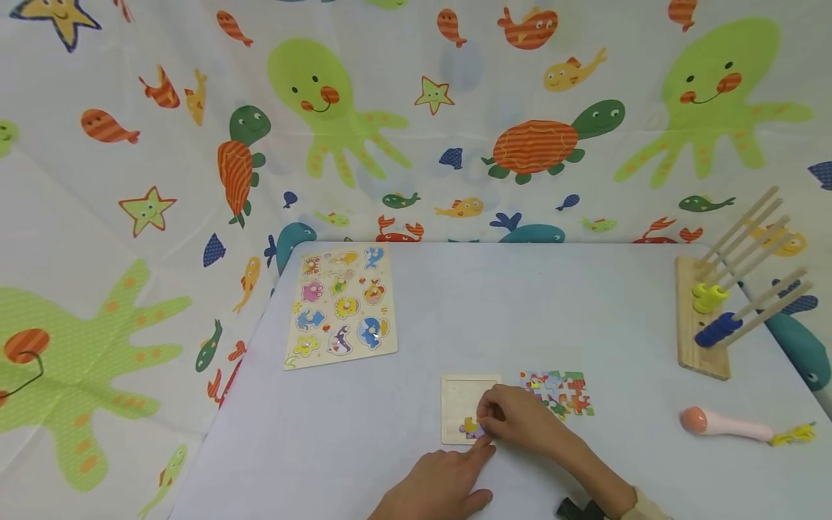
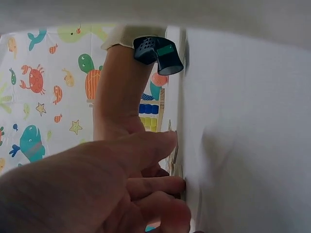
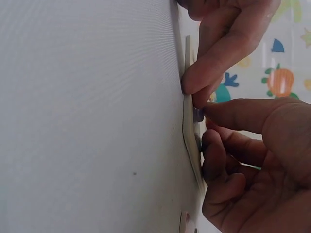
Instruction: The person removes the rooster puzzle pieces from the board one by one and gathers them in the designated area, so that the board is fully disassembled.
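A small square wooden puzzle tray lies on the table, with joined yellow and purple jigsaw pieces in its lower part. My right hand is over the tray's lower right corner. In the right wrist view its thumb and finger pinch a purplish puzzle piece low at the tray; the fingers hide most of it. My left hand reaches in from the front, its extended index finger touching the tray's near edge by that corner. Right of the tray lie several colourful jigsaw pieces, partly behind the right hand.
A wooden animal peg puzzle board lies at the back left. On the right stands a wooden peg stand with yellow and blue beads. Nearer lies a pink-handled toy with a yellow cord. A sea-animal curtain hangs behind.
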Demonstrator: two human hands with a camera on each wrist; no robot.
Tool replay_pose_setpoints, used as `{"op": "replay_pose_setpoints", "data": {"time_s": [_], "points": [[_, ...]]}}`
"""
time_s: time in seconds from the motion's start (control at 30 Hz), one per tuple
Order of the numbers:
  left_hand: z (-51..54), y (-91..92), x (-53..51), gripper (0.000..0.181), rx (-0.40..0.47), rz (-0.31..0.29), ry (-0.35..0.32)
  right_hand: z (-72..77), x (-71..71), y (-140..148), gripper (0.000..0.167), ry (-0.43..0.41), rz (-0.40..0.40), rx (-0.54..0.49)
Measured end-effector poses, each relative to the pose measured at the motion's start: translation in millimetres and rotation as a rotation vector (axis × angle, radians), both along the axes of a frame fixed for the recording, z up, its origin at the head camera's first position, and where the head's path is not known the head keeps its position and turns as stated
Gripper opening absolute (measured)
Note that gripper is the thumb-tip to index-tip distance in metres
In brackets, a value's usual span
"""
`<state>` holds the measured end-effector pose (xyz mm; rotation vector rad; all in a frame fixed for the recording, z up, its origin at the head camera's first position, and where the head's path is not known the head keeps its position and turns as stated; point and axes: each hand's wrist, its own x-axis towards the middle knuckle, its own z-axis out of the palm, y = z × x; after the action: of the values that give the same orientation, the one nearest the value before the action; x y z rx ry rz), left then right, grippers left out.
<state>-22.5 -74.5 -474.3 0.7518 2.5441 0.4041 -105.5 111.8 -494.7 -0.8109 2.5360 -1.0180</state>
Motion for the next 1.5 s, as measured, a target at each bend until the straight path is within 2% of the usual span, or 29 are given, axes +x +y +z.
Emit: {"op": "replay_pose_setpoints", "data": {"time_s": [0.27,0.43,0.57,0.63,0.8,0.87,1.13,1.3,1.5], "points": [[0.4,2.3,1.1,0.053,-0.006,-0.017,0.036,-0.6,1.3,3,0.014,-0.043,0.006,-0.043],[-0.2,3.0,2.8,0.051,-0.019,-0.031,0.091,-0.9,2.0,3,0.007,-0.107,0.015,-0.091],[-0.2,3.4,2.5,0.053,-0.02,-0.03,0.078,0.1,2.2,4,0.007,-0.158,0.006,-0.151],[0.2,3.8,1.4,0.055,-0.025,-0.027,0.061,2.3,0.2,7,0.009,-0.155,-0.02,-0.162],[-0.5,4.8,-0.2,0.058,-0.029,-0.019,0.047,13.0,-6.6,32,0.009,-0.117,-0.089,-0.153],[-1.2,4.9,-0.2,0.058,-0.03,-0.012,0.042,17.0,-7.0,46,0.01,-0.129,-0.114,-0.143],[-0.6,4.6,2.1,0.06,-0.028,0.023,0.001,20.7,2.6,103,0.01,-0.168,-0.194,-0.112],[-1.1,4.4,2.5,0.06,-0.03,0.026,0.007,16.3,7.6,124,0.01,-0.194,-0.174,-0.097],[-1.8,3.2,2.2,0.059,-0.026,0.02,0.021,10.6,11.3,132,0.009,-0.19,-0.154,-0.092]]}}
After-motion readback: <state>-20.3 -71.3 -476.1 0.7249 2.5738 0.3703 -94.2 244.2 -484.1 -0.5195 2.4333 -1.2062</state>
